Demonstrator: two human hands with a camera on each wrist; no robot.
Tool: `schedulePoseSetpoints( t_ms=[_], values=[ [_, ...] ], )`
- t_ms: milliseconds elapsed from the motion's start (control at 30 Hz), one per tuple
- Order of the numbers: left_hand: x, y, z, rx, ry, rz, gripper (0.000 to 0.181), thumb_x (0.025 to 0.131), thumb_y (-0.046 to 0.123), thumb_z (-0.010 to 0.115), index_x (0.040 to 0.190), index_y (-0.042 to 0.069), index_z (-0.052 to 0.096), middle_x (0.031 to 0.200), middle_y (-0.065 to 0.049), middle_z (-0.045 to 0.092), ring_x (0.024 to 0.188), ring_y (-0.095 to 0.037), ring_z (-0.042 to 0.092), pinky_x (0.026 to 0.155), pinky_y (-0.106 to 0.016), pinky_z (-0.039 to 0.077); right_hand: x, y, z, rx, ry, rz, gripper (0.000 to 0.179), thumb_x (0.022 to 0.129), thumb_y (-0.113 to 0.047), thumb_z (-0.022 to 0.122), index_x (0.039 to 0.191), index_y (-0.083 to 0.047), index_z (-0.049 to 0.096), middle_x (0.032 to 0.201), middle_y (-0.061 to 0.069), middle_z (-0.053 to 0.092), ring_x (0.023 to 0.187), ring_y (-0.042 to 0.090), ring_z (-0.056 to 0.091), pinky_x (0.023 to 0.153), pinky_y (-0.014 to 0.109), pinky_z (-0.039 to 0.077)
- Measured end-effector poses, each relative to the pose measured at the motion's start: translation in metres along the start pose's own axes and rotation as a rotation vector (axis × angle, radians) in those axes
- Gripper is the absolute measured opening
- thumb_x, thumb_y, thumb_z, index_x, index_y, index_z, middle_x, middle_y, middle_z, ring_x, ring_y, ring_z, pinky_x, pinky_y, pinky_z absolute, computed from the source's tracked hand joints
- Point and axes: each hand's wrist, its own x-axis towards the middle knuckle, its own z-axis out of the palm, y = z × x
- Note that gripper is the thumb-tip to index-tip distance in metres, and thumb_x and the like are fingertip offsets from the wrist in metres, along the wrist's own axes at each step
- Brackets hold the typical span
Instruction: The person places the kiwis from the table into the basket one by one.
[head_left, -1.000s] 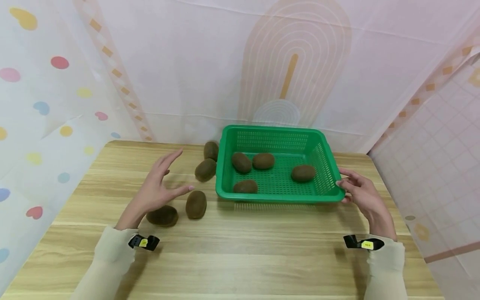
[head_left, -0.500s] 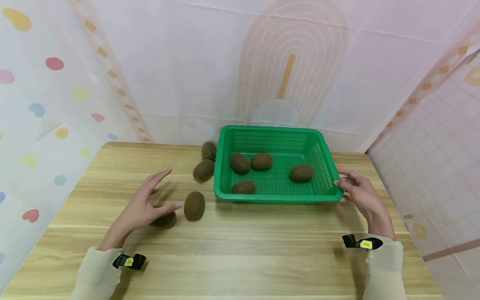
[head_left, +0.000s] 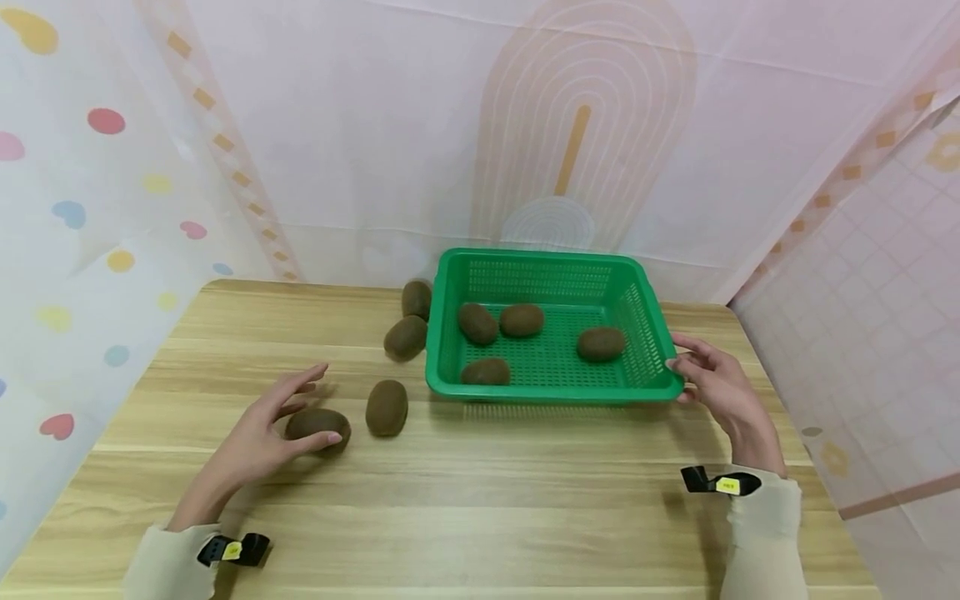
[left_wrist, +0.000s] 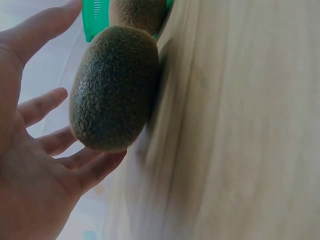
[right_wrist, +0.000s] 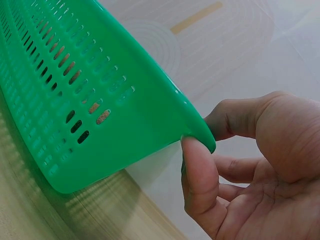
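My left hand (head_left: 258, 433) is spread around a brown, fuzzy kiwi (head_left: 318, 427) lying on the table at the left. The left wrist view shows the thumb held off this kiwi (left_wrist: 115, 90), while the fingers reach along its far side; whether they touch it is unclear. At the right, my right hand (head_left: 718, 390) pinches the rim of a green plastic basket (head_left: 555, 394) at its near right corner. The thumb and a finger meet on the rim in the right wrist view. Several kiwis (head_left: 601, 343) lie inside the basket.
A second kiwi (head_left: 387, 408) lies just right of the left hand's one. Two more, a nearer kiwi (head_left: 406, 337) and a farther kiwi (head_left: 417, 300), lie against or close to the basket's left side. A patterned cloth backdrop (head_left: 360, 167) rises behind the wooden table (head_left: 480, 517).
My left hand has moved left and toward me, from above the table near the loose kiwis down around the leftmost one. The right hand stays on the basket rim.
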Motion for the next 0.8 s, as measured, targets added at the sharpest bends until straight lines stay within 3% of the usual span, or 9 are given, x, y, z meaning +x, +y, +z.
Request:
schedulePoseSetpoints(
  t_ms=[100,267,400,800],
  values=[
    [-0.005,-0.002,0.000,0.001,0.019,0.034,0.085,0.081,0.024,0.089,0.154,0.019,0.046,0.147,-0.009,0.055,0.128,-0.011,0.053,0.101,-0.011,0.044,0.000,0.000,0.001,0.006,-0.003,0.001,0.056,0.107,-0.021,0.054,0.158,-0.004,0.036,0.104,-0.010,0.063,0.083,0.005,0.062,0.066,0.025,0.058],
    [-0.010,-0.005,0.000,0.002,0.022,0.080,0.068,0.079,0.020,0.091,0.140,0.013,0.062,0.138,-0.006,0.061,0.123,0.008,0.049,0.100,-0.003,0.038,0.001,0.001,0.000,0.004,-0.002,-0.004,0.056,0.107,-0.020,0.053,0.158,-0.004,0.036,0.105,-0.009,0.062,0.083,0.005,0.061,0.065,0.024,0.057],
    [-0.013,-0.005,-0.001,0.002,0.017,0.098,0.059,0.078,0.015,0.091,0.132,0.012,0.067,0.131,-0.003,0.063,0.118,0.012,0.050,0.100,-0.001,0.037,0.002,0.001,-0.001,0.001,-0.001,-0.005,0.056,0.107,-0.020,0.053,0.158,-0.004,0.036,0.104,-0.009,0.061,0.082,0.006,0.061,0.064,0.024,0.057],
    [-0.012,-0.007,0.001,0.006,0.026,0.127,0.057,0.074,0.006,0.092,0.126,0.011,0.070,0.126,-0.005,0.068,0.113,0.012,0.055,0.093,-0.003,0.045,0.002,0.000,0.000,0.019,0.001,-0.001,0.055,0.107,-0.020,0.054,0.157,-0.003,0.038,0.100,-0.011,0.062,0.080,0.005,0.061,0.065,0.023,0.057]
  ],
)
